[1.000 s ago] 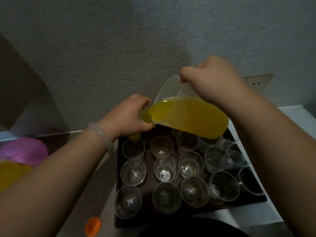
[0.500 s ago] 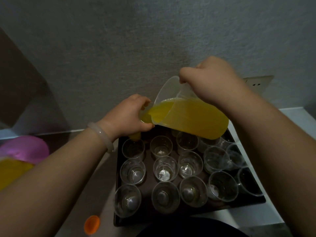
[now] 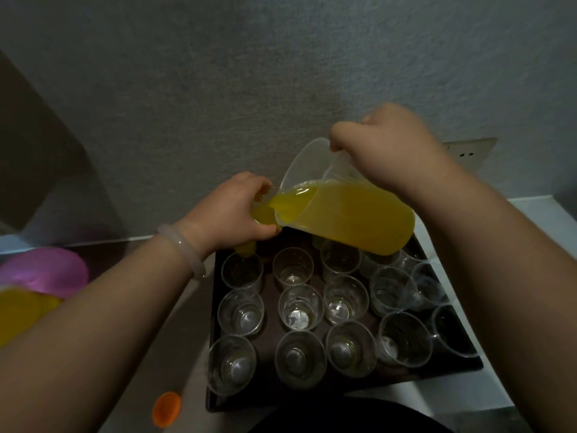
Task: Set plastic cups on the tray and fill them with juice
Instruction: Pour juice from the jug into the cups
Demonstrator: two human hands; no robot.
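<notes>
Dark tray [image 3: 271, 307] on the counter, packed with rows of empty clear cups [image 3: 300, 307], and above its far side the big jug [image 3: 359, 220] of orange juice is tipped left, spout low. Right hand [image 3: 390, 145] is wrapped round the jug's top; left hand [image 3: 231, 214] has its fingers curled round one cup [image 3: 260, 214] held over the tray's far-left corner, its rim at the spout. A small orange cap [image 3: 167, 409] lies just off the near-left corner.

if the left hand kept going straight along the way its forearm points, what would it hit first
Most likely the tilted clear plastic jug of yellow juice: its pouring lip sits right ahead of the left hand and the small clear plastic cup it grips. Depth is unclear.
</notes>
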